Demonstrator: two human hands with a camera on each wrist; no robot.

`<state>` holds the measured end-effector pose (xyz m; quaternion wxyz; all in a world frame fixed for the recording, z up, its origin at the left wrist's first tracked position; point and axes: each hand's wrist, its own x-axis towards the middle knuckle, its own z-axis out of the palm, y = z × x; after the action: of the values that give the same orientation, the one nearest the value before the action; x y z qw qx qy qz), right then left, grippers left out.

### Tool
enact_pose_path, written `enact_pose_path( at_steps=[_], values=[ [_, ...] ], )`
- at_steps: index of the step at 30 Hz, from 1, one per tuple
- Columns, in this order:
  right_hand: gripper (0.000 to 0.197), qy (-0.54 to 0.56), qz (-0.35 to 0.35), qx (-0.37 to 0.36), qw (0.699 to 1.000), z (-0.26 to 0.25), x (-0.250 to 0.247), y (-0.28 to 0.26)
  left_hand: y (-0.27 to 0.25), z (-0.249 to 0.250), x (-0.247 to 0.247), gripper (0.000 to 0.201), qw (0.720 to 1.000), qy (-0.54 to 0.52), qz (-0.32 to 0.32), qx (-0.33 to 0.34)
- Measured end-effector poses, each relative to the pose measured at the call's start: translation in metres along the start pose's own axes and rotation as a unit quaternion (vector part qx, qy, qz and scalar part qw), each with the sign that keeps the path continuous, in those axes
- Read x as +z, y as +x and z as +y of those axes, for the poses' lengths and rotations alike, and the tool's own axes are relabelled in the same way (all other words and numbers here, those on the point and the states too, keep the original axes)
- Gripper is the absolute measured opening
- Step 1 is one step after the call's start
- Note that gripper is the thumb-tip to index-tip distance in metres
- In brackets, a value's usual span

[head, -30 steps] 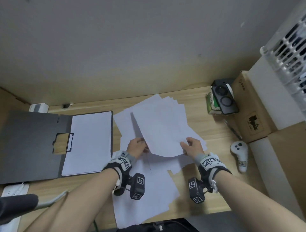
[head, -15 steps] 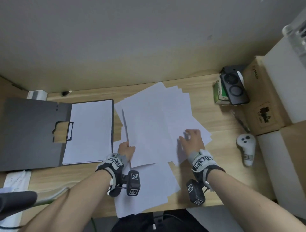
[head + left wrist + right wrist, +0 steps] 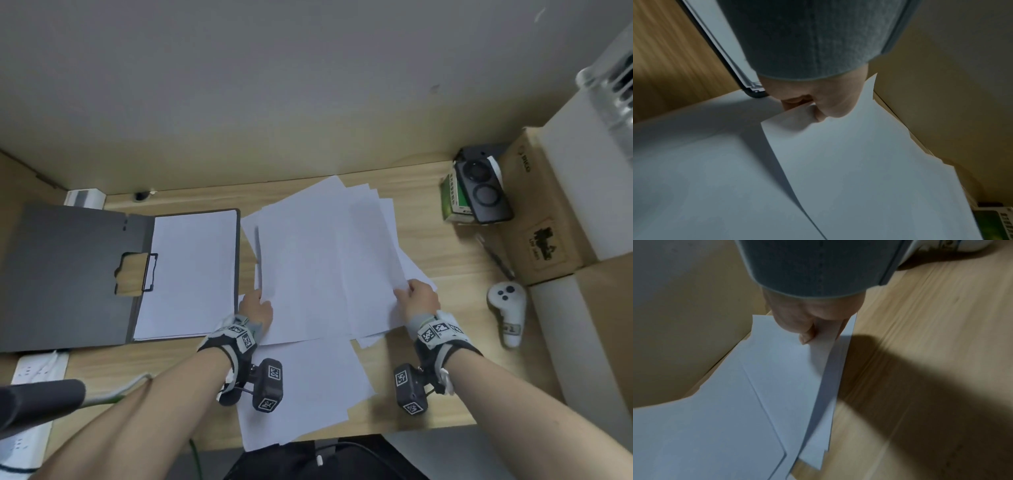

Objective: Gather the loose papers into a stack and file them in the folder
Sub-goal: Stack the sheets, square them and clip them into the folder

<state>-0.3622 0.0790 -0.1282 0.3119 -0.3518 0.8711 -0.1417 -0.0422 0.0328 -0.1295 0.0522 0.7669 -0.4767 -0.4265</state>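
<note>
The left hand (image 3: 256, 307) and right hand (image 3: 418, 297) are each pinching opposite edges of the fanned loose white paper sheets (image 3: 318, 260). She'd do well squaring them against the light wooden table (image 3: 442, 260), then sweeping in the stray white sheet (image 3: 305, 387) at six o'clock.

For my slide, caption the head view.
Both hands, left hand and right hand, gather loose papers beside the open folder.

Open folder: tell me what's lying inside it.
The open folder holds white sheets on its right half, and a clip beside them. Anything beneath those sheets is covered.
</note>
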Motion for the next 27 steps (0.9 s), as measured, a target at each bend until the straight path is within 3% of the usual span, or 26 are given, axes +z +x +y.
enact_pose_path(
  at_steps=[5, 9, 13, 16, 19, 22, 23, 26, 27],
  values=[
    [0.016, 0.040, 0.080, 0.023, 0.996, -0.004, -0.033, 0.008, -0.005, 0.013, -0.021, 0.037, 0.998, 0.054, 0.023, -0.023],
    [0.021, 0.084, 0.125, 0.016, 0.988, -0.017, -0.056, 0.010, -0.007, 0.014, -0.033, 0.032, 0.997, 0.063, 0.025, -0.028],
    [0.022, 0.119, 0.085, -0.001, 0.989, -0.030, -0.054, 0.000, -0.007, 0.016, -0.030, 0.032, 0.999, 0.028, 0.005, -0.027],
    [0.034, 0.146, 0.032, -0.003, 0.989, -0.034, -0.034, -0.010, -0.005, 0.017, -0.021, 0.034, 0.999, -0.022, -0.049, -0.010],
    [0.029, 0.145, -0.057, -0.017, 0.988, -0.032, 0.000, -0.018, -0.004, 0.010, -0.010, 0.038, 0.996, -0.052, -0.062, -0.043],
    [0.030, 0.118, -0.132, -0.034, 0.984, -0.032, 0.028, -0.031, -0.007, 0.012, -0.002, 0.016, 0.990, -0.089, -0.043, -0.098],
    [0.030, 0.106, -0.150, -0.036, 0.982, -0.031, 0.036, -0.034, -0.012, 0.012, -0.001, 0.017, 0.987, -0.105, -0.044, -0.112],
    [0.024, 0.065, -0.191, -0.041, 0.979, -0.027, 0.051, -0.043, -0.008, -0.004, 0.012, 0.060, 0.987, -0.112, -0.055, -0.102],
    [0.025, 0.053, -0.199, -0.040, 0.978, -0.027, 0.053, -0.044, -0.009, -0.009, 0.013, 0.056, 0.988, -0.108, -0.065, -0.085]
  ],
)
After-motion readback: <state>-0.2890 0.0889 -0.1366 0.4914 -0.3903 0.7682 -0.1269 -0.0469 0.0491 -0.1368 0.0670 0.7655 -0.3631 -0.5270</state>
